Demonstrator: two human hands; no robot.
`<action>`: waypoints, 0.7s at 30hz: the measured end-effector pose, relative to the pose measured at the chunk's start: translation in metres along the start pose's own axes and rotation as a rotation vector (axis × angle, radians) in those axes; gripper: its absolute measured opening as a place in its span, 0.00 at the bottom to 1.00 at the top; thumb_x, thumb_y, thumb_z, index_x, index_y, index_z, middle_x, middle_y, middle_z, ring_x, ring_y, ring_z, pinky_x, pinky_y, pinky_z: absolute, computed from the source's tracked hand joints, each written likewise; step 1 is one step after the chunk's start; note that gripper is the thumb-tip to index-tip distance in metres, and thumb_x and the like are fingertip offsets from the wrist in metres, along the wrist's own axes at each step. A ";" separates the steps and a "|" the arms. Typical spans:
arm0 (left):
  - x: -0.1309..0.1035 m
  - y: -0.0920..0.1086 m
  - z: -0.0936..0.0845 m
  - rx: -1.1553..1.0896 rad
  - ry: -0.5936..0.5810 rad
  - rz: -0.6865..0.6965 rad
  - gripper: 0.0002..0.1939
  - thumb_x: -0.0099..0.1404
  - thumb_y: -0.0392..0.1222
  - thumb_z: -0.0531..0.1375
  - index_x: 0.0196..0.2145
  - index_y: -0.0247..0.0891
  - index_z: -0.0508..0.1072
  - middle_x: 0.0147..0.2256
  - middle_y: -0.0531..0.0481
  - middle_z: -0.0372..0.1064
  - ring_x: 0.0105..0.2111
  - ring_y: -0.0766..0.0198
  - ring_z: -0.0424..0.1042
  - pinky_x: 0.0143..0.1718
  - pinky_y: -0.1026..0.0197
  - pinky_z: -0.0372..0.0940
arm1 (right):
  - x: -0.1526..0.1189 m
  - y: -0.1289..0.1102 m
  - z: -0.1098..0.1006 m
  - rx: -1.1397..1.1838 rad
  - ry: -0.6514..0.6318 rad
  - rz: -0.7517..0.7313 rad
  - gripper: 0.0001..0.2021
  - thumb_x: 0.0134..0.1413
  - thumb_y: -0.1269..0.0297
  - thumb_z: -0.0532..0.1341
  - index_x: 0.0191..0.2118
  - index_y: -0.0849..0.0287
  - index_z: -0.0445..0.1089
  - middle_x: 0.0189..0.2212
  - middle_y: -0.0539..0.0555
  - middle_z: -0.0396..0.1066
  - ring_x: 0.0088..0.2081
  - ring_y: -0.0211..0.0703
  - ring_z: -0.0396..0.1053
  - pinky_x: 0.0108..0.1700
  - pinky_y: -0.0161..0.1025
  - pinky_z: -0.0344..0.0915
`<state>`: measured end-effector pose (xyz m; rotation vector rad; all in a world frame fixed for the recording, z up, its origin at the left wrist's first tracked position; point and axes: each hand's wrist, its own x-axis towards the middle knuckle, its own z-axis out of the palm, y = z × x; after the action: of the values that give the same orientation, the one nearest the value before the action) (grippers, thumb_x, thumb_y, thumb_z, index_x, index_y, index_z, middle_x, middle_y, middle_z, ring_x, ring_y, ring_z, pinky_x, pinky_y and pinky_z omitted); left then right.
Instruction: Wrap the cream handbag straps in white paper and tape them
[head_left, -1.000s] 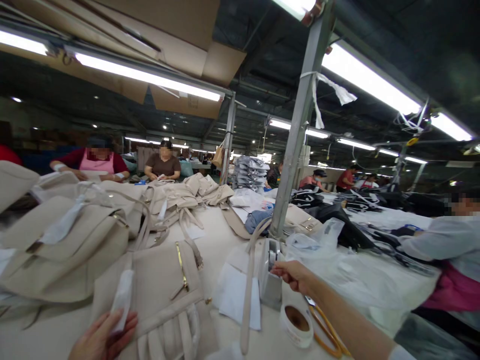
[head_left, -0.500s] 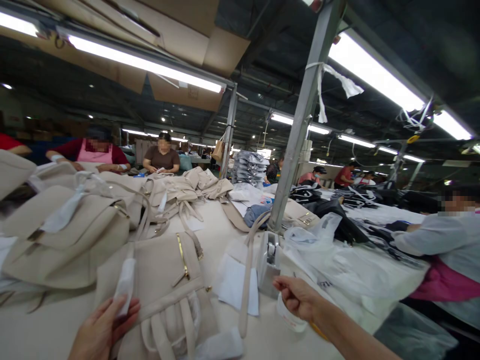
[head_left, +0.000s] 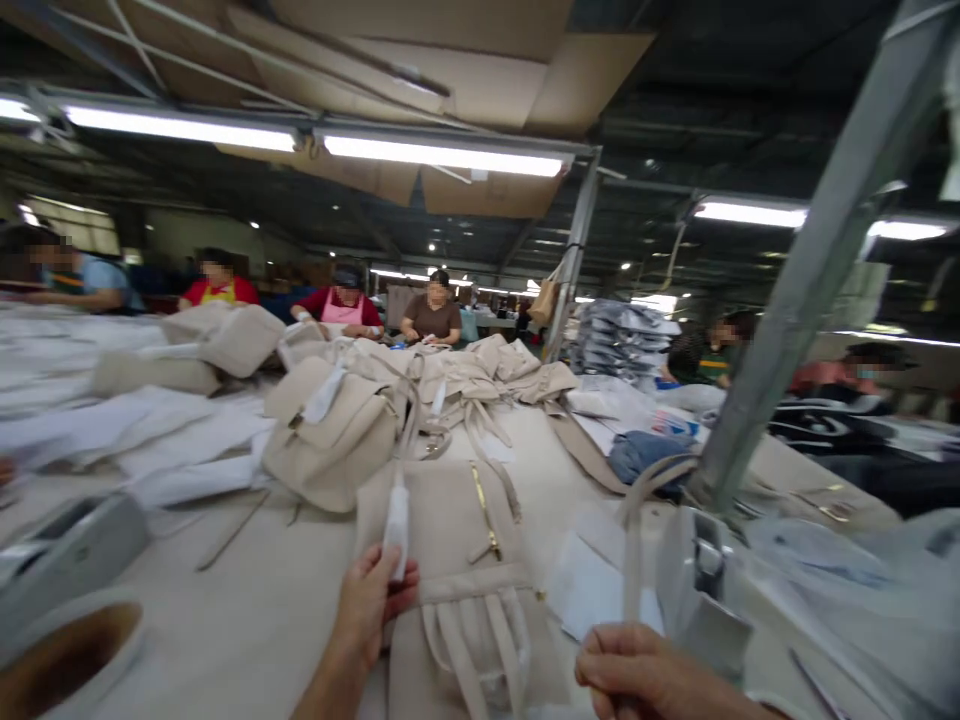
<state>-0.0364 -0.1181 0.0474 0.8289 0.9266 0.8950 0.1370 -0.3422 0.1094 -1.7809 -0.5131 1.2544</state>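
A beige handbag (head_left: 439,530) with a gold zipper lies flat in front of me. My left hand (head_left: 366,605) is closed around white paper wrapping (head_left: 398,515) on the bag's strap. To the bag's right, my right hand (head_left: 637,665) is closed with its fingertips pinched; anything held there is too small to make out. Just beyond that hand stands a grey tape dispenser (head_left: 701,590). A loose beige strap (head_left: 632,560) hangs between the dispenser and some white paper sheets (head_left: 577,585).
Another beige bag (head_left: 337,445) and a heap of beige bags (head_left: 465,375) lie farther back. A second dispenser (head_left: 82,560) and a large roll (head_left: 127,640) are at left. A metal post (head_left: 795,270) rises at right, near clear plastic (head_left: 847,570). Several co-workers sit beyond the table.
My view has turned left. My right hand has come away from the tape dispenser, toward me and the bag. The left hand keeps its grip on the wrapped strap.
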 end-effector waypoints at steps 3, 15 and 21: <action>0.003 -0.006 -0.001 0.008 0.012 0.032 0.06 0.63 0.32 0.58 0.27 0.33 0.68 0.20 0.50 0.71 0.18 0.70 0.68 0.18 0.68 0.68 | 0.024 -0.043 0.045 -0.202 -0.250 -0.183 0.09 0.42 0.60 0.62 0.26 0.60 0.65 0.18 0.46 0.67 0.15 0.25 0.53 0.16 0.26 0.41; 0.016 -0.026 -0.004 0.071 -0.082 0.104 0.19 0.46 0.54 0.65 0.28 0.36 0.68 0.21 0.53 0.70 0.19 0.69 0.66 0.19 0.68 0.62 | 0.127 -0.104 0.135 -0.591 -0.361 -0.358 0.07 0.36 0.72 0.53 0.15 0.59 0.62 0.10 0.44 0.59 0.14 0.29 0.50 0.16 0.31 0.41; 0.016 -0.024 -0.005 0.131 -0.115 0.119 0.18 0.45 0.50 0.65 0.29 0.35 0.69 0.23 0.53 0.71 0.19 0.69 0.66 0.19 0.67 0.63 | 0.144 -0.101 0.134 -0.635 -0.315 -0.335 0.10 0.36 0.72 0.55 0.11 0.59 0.62 0.07 0.43 0.54 0.12 0.29 0.47 0.14 0.32 0.38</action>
<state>-0.0296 -0.1119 0.0199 1.0463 0.8486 0.8858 0.0889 -0.1264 0.1011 -1.8835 -1.4580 1.2107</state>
